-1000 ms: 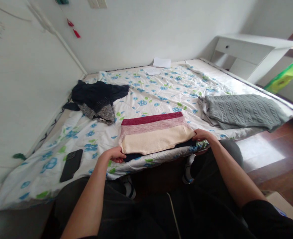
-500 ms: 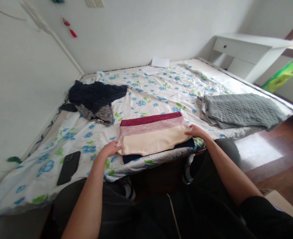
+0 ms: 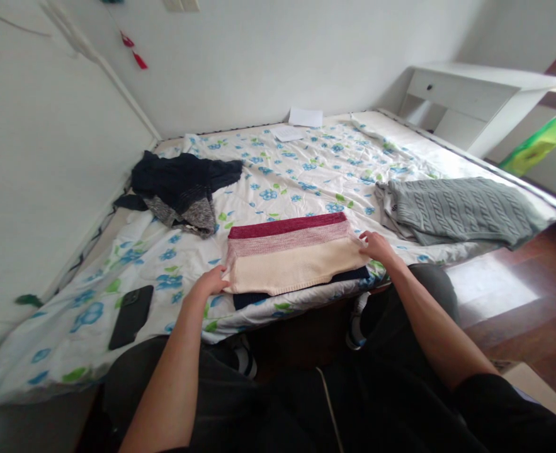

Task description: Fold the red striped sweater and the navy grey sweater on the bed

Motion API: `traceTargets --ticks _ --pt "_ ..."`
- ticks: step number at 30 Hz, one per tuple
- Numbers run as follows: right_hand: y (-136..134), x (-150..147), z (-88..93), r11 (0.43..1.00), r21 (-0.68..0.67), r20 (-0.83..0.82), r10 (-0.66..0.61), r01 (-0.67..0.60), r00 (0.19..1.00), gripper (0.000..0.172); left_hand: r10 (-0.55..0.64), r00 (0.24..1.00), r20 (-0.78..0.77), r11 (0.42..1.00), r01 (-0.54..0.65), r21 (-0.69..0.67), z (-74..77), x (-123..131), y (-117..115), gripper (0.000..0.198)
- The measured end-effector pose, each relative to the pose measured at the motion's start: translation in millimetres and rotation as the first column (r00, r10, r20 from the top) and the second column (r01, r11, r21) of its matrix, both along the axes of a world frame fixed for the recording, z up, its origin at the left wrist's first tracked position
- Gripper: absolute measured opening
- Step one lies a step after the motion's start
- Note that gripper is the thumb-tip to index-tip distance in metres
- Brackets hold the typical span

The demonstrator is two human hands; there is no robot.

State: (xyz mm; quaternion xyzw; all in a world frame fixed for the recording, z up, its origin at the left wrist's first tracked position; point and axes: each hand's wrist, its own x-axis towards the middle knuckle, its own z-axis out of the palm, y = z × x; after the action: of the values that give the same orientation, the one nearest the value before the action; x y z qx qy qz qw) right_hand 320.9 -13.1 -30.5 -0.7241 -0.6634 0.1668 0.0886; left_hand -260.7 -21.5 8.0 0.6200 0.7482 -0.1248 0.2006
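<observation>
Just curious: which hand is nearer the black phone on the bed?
Left: the left hand, at the folded sweater's edge, is beside the phone; the right hand is across the sweater, farther away.

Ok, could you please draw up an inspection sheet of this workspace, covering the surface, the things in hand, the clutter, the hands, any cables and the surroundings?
Surface: bed with a wrinkled white quilt printed with blue and green flowers.
Job's things: folded knit sweater in cream, pink and maroon bands, lying on a dark navy garment.
Clutter: crumpled navy and grey garment, folded grey cable-knit sweater, black smartphone, white sheets of paper.
Hands: left hand touches the sweater's left edge; right hand touches its right edge.
Cables: nothing seen.
Surroundings: white desk, wooden floor, red tassels on the wall.
</observation>
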Motion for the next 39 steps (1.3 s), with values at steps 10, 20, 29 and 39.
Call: traceTargets --ticks 10,20,29,39 --pt "-19.2 -57.3 10.4 0.773 -0.093 -0.196 0.604 -0.627 0.773 0.037 -0.027 0.999 -0.024 1.0 0.027 -0.015 -0.4 4.7 2.0 0.065" --pt "-36.5 -125.4 -2.3 0.767 0.008 0.048 0.641 -0.642 0.766 0.037 -0.067 0.992 -0.107 0.997 0.063 -0.038 -9.1 3.0 4.7 0.067" --pt "-19.8 -67.3 1.2 0.922 -0.034 0.15 0.386 -0.385 0.91 0.048 -0.036 0.999 -0.028 0.997 0.038 0.06 -27.0 -9.2 6.8 0.066" --pt "-24.0 -39.5 -3.0 0.901 -0.045 0.083 0.434 -0.432 0.897 0.044 -0.011 0.999 -0.032 0.996 0.014 0.085 -33.1 -13.5 9.6 0.063"
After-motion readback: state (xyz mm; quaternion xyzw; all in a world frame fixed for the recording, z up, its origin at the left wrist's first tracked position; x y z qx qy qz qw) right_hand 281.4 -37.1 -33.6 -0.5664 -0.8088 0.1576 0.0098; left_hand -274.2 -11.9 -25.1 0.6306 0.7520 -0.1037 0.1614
